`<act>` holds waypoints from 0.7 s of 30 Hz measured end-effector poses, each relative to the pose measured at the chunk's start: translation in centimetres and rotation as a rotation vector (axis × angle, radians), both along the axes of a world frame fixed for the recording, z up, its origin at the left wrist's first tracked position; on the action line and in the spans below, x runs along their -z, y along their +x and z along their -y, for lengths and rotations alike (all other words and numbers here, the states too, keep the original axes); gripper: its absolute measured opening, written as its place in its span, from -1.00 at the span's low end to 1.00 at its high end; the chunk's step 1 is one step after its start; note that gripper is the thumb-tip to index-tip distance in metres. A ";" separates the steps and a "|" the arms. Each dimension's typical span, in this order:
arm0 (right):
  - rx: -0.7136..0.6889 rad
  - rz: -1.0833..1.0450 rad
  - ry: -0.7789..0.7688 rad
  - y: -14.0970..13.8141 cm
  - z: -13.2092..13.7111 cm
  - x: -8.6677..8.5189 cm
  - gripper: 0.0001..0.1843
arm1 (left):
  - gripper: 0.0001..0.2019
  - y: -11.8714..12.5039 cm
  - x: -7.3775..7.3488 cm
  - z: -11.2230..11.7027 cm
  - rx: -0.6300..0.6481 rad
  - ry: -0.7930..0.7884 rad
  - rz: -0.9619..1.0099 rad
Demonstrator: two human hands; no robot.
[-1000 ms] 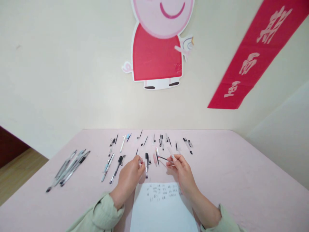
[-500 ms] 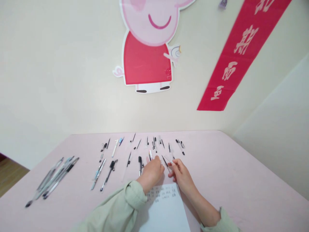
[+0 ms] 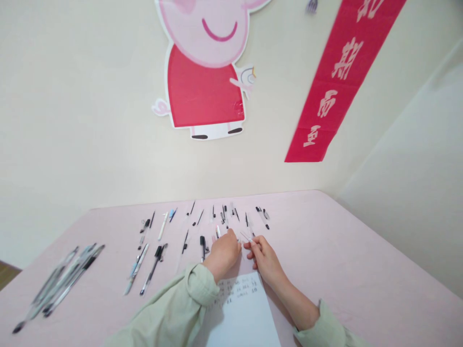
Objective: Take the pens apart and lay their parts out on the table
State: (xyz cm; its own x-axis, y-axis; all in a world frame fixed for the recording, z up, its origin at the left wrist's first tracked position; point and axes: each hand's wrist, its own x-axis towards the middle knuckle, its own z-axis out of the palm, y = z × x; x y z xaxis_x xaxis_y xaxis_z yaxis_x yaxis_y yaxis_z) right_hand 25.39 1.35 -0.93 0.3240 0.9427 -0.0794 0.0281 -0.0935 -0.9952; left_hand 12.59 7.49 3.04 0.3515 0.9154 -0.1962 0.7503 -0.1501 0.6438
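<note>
My right hand point(image 3: 265, 258) is closed, pinching a thin, pale pen part point(image 3: 246, 236) between thumb and fingertips; its tip points toward my left hand. My left hand point(image 3: 224, 250) is curled just to the left, its fingers mostly turned away from view. A small light bit shows at its fingertips, but I cannot make out what it is. Under my left forearm lies a sheet of white paper point(image 3: 244, 313) with rows of handwriting. A black-capped pen point(image 3: 202, 246) and a few slim pens point(image 3: 218, 231) lie beside my left hand.
Several taken-apart pens, with refills point(image 3: 200, 217), caps point(image 3: 146, 225) and clear barrels, lie in rows across the pink table point(image 3: 343, 270). A bundle of pens point(image 3: 67, 277) is at the left. Behind the table, the wall carries a cartoon pig cutout point(image 3: 206, 91) and a red banner point(image 3: 329, 86).
The view has swung slightly to the right. A dark refill seen between my hands earlier no longer shows there. My right hand still pinches the thin part.
</note>
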 end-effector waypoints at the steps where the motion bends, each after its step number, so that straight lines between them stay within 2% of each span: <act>1: 0.000 -0.005 -0.001 0.0 0.0 0.0 -0.67 | -0.74 -0.2 0.0 0.1 0.002 -0.001 -0.024; 4: -0.005 -0.024 0.006 0.0 -0.1 0.0 -0.67 | -0.76 -0.5 -0.2 0.6 0.013 -0.008 -0.088; 9: -0.036 -0.022 -0.003 -0.1 -0.4 0.0 -0.68 | -0.78 -0.3 -0.3 1.1 0.022 -0.039 -0.043; 15: -0.032 -0.068 0.032 0.0 -0.8 0.4 -0.66 | -0.66 -0.8 0.2 1.5 -0.004 -0.047 0.052; 17: -0.023 -0.079 0.037 0.0 -0.9 0.3 -0.64 | -0.67 -0.9 0.5 1.5 -0.035 -0.066 0.158; 21: -0.082 -0.061 0.069 0.0 -0.7 -0.7 -0.66 | -0.77 -0.9 0.9 1.3 -0.151 -0.187 0.499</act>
